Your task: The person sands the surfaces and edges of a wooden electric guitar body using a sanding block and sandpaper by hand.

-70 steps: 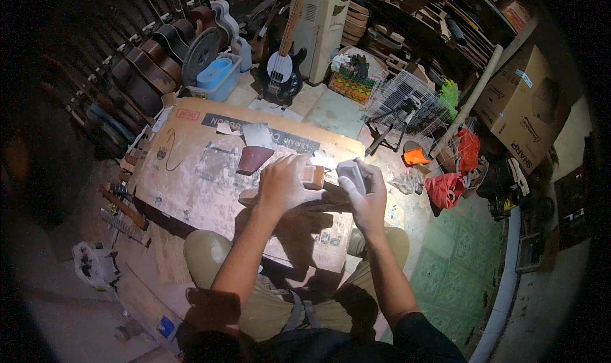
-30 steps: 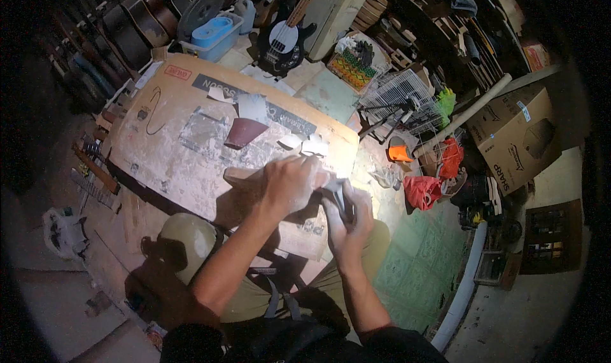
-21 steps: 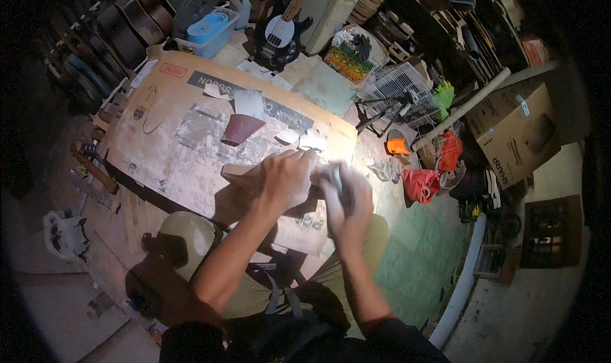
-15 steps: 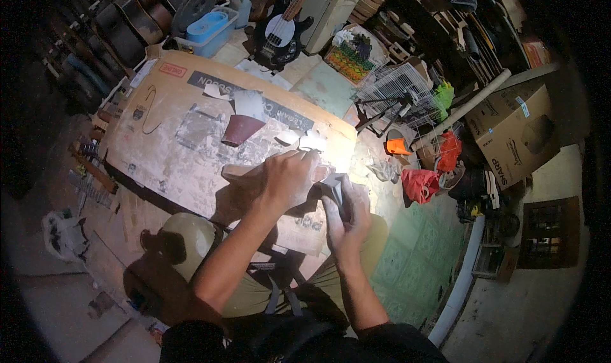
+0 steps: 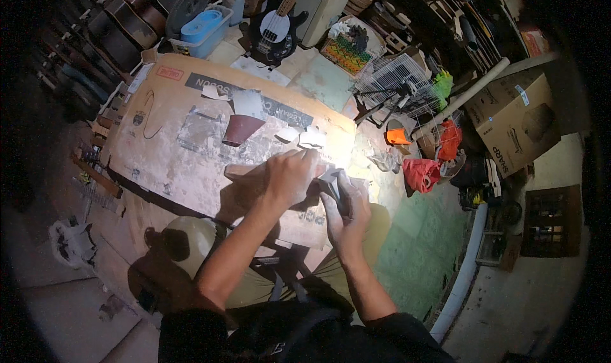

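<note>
A long pale wooden piece (image 5: 245, 172) lies across the front right part of a cardboard-covered work board (image 5: 172, 140). My left hand (image 5: 289, 175) is clamped over the piece's right end, pressing it down. My right hand (image 5: 349, 211), dusty white, sits just right of it at the board's corner, fingers wrapped around a small grey block (image 5: 332, 183) that touches the end of the wood. Both forearms come up from the lower edge, over my knees.
A brown sandpaper sheet (image 5: 240, 129) and white paper scraps (image 5: 299, 136) lie farther back on the board. A bass guitar (image 5: 273, 29), a blue tub (image 5: 203, 29), a wire rack (image 5: 394, 83), red bags (image 5: 420, 172) and a cardboard box (image 5: 515, 118) crowd the floor behind and to the right.
My right hand has slid with the grey block from beside the left hand down toward the board's front right corner, moving back and forth. The left hand stays on the wood.
</note>
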Tool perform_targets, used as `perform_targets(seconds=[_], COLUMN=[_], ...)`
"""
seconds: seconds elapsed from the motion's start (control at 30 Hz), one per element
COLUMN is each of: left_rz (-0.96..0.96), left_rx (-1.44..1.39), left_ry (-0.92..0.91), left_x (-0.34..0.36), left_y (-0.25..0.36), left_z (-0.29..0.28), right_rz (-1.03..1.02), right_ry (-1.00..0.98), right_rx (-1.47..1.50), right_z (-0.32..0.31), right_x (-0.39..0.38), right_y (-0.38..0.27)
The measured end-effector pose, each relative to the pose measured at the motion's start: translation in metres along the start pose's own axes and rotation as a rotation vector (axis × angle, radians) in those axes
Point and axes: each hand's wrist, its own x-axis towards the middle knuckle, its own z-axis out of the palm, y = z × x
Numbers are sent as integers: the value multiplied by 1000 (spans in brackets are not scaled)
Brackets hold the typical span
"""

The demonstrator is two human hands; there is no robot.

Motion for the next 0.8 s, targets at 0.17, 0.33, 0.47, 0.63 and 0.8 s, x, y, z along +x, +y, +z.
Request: perform_targets(seconds=[0.17,0.33,0.47,0.63,0.8], left_rz=[-7,2,17,-19,-26], left_rx=[-47,-24,-51,-52,-28], left_ry=[62,46,33,-30,28], left_x=[5,9,11,17,14], left_y=[-6,2,-2,10,1], left_z=[11,3,2,3,-4], right_rz=[11,-41,-69,186,-26], right_ry=[6,15,31,4,71], right_rx=[-22,-42,22,112,145], right_z=[10,3,5,3,9], right_x=[42,41,10,45,12], right_y=[6,6,8,18,5])
